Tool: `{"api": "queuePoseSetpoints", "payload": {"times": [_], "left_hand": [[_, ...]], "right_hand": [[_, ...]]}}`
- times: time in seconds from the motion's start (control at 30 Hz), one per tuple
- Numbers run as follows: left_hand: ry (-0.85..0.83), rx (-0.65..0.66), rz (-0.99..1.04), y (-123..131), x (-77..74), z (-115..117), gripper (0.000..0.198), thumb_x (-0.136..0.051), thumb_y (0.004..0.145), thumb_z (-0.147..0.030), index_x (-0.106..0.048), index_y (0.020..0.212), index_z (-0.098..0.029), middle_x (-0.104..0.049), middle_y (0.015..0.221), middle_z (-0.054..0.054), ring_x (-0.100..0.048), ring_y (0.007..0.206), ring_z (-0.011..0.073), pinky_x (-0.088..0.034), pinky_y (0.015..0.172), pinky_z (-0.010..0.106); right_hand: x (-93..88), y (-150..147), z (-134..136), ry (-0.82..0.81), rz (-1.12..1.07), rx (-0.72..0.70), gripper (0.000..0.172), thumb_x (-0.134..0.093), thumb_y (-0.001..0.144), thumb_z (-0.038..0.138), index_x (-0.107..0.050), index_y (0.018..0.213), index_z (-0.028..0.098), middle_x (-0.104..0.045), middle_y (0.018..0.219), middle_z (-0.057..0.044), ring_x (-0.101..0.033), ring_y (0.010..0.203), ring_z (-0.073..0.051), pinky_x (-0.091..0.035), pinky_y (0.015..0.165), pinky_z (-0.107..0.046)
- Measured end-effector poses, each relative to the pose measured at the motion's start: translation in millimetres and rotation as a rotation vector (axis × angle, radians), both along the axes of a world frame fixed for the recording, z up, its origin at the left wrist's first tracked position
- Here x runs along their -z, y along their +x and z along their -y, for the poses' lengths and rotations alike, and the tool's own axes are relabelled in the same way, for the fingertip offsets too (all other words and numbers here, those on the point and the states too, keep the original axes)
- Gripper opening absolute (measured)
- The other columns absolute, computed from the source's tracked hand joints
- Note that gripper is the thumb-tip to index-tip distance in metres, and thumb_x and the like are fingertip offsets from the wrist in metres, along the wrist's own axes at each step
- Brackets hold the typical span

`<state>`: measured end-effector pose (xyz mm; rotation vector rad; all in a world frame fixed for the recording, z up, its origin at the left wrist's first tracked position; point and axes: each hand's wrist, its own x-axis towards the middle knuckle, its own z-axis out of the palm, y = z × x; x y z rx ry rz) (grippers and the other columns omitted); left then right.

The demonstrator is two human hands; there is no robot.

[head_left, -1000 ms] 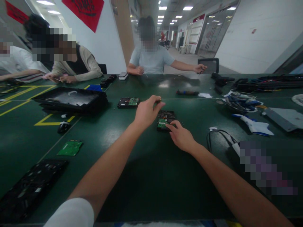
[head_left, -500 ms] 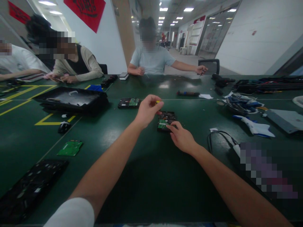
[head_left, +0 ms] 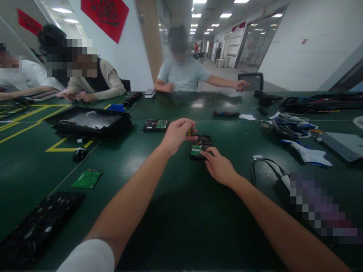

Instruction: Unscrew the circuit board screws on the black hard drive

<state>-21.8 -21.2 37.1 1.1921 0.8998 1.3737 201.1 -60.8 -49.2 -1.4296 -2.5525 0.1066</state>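
A hard drive (head_left: pixel 204 140) with a green circuit board (head_left: pixel 195 150) on its near half lies on the table in front of me. Over its far left corner, my left hand (head_left: pixel 179 134) is closed around a small screwdriver (head_left: pixel 189 131), of which only a bit of yellow handle shows; its tip is hidden. My right hand (head_left: pixel 218 165) grips the drive's near right side, index finger on the board and the other fingers bent at the edge. Left of my left hand lies another hard drive (head_left: pixel 155 125), also with a green board.
At left are a loose green board (head_left: pixel 87 178), a black casing (head_left: pixel 42 223), a mouse (head_left: pixel 80 153) and a black tray (head_left: pixel 90 122). A cable (head_left: pixel 265 159), gloves (head_left: pixel 307 153), a grey metal box (head_left: pixel 344 145) and a dark-handled tool (head_left: pixel 226 113) lie right. Several people sit across and left.
My left hand's fingers have turned around the screwdriver, curling further over its handle. The right hand stays on the hard drive. The whole view has shifted slightly.
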Motion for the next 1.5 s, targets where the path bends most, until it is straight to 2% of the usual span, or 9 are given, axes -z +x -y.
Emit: {"api": "queuePoseSetpoints", "payload": {"times": [0.1,0.33,0.47,0.6,0.83,1.03,1.17,1.33,1.5], "left_hand": [[0.043,-0.085,-0.102,2.2,1.1,-0.3,0.011,-0.071,0.090,-0.026,-0.073,0.088,-0.016,-0.066,0.088,0.005,-0.063,0.083,0.0160,-0.067,0.069,0.032],[0.010,-0.036,-0.109,4.4,-2.6,5.4,0.020,-0.074,0.090,-0.032,-0.081,0.102,-0.018,-0.071,0.099,0.008,-0.064,0.088,0.0175,-0.062,0.063,0.027],[-0.063,0.014,-0.003,2.8,-2.8,5.8,0.018,-0.073,0.088,-0.031,-0.073,0.101,-0.018,-0.070,0.092,0.007,-0.068,0.087,0.0192,-0.061,0.059,0.027],[-0.092,0.051,0.108,1.3,2.2,1.5,0.018,-0.073,0.087,-0.032,-0.064,0.092,-0.019,-0.071,0.090,0.006,-0.070,0.088,0.0189,-0.065,0.071,0.031],[-0.045,0.026,-0.038,-1.3,3.3,0.3,0.021,-0.070,0.086,-0.035,-0.078,0.090,-0.016,-0.067,0.104,0.010,-0.061,0.093,0.0188,-0.059,0.064,0.025],[-0.127,0.120,0.041,2.6,0.7,3.0,0.020,-0.066,0.088,-0.036,-0.073,0.091,-0.017,-0.064,0.086,0.007,-0.064,0.085,0.0195,-0.063,0.066,0.030],[-0.161,0.050,0.105,3.9,1.9,0.1,0.013,-0.065,0.086,-0.033,-0.063,0.085,-0.020,-0.065,0.080,0.005,-0.065,0.078,0.0194,-0.064,0.068,0.034],[-0.117,-0.049,-0.031,-2.1,2.2,-2.0,0.018,-0.064,0.083,-0.034,-0.071,0.080,-0.018,-0.064,0.089,0.009,-0.061,0.083,0.0194,-0.060,0.061,0.027],[-0.128,0.012,-0.013,-1.6,1.8,-0.5,0.019,-0.067,0.085,-0.036,-0.072,0.089,-0.018,-0.065,0.088,0.008,-0.063,0.085,0.0203,-0.062,0.062,0.029]], "right_hand": [[-0.7,0.1,0.7,-0.009,-0.006,0.000,0.049,-0.046,0.108,0.027,-0.053,0.156,0.022,-0.046,0.159,-0.014,-0.070,0.097,-0.021,-0.056,0.072,-0.033],[-0.2,-0.4,0.9,-0.016,-0.006,0.012,0.050,-0.046,0.108,0.028,-0.052,0.157,0.024,-0.045,0.160,-0.014,-0.069,0.094,-0.021,-0.056,0.071,-0.035],[0.8,-0.5,-0.1,-0.024,-0.015,0.012,0.050,-0.047,0.108,0.029,-0.053,0.157,0.024,-0.045,0.160,-0.013,-0.069,0.094,-0.021,-0.056,0.071,-0.034],[1.5,-0.5,-0.3,-0.007,-0.005,0.010,0.050,-0.046,0.107,0.027,-0.053,0.156,0.023,-0.046,0.159,-0.013,-0.069,0.098,-0.022,-0.056,0.072,-0.034],[-1.1,-1.3,0.8,-0.027,-0.015,0.016,0.050,-0.047,0.108,0.026,-0.053,0.157,0.023,-0.046,0.158,-0.014,-0.070,0.098,-0.022,-0.056,0.072,-0.034],[-2.4,-0.9,1.7,-0.026,-0.031,0.006,0.050,-0.046,0.107,0.026,-0.053,0.156,0.023,-0.046,0.158,-0.014,-0.069,0.096,-0.022,-0.057,0.071,-0.034],[-2.1,-0.1,1.5,-0.025,-0.042,0.000,0.049,-0.046,0.107,0.026,-0.053,0.156,0.024,-0.046,0.158,-0.013,-0.069,0.097,-0.022,-0.058,0.072,-0.034],[-2.2,-0.2,0.9,-0.036,-0.046,0.008,0.050,-0.047,0.107,0.027,-0.053,0.157,0.025,-0.046,0.159,-0.013,-0.069,0.095,-0.022,-0.057,0.070,-0.034],[-1.0,-0.5,0.7,-0.025,-0.035,0.010,0.050,-0.047,0.107,0.027,-0.054,0.156,0.024,-0.047,0.158,-0.013,-0.069,0.096,-0.022,-0.056,0.071,-0.034]]}}
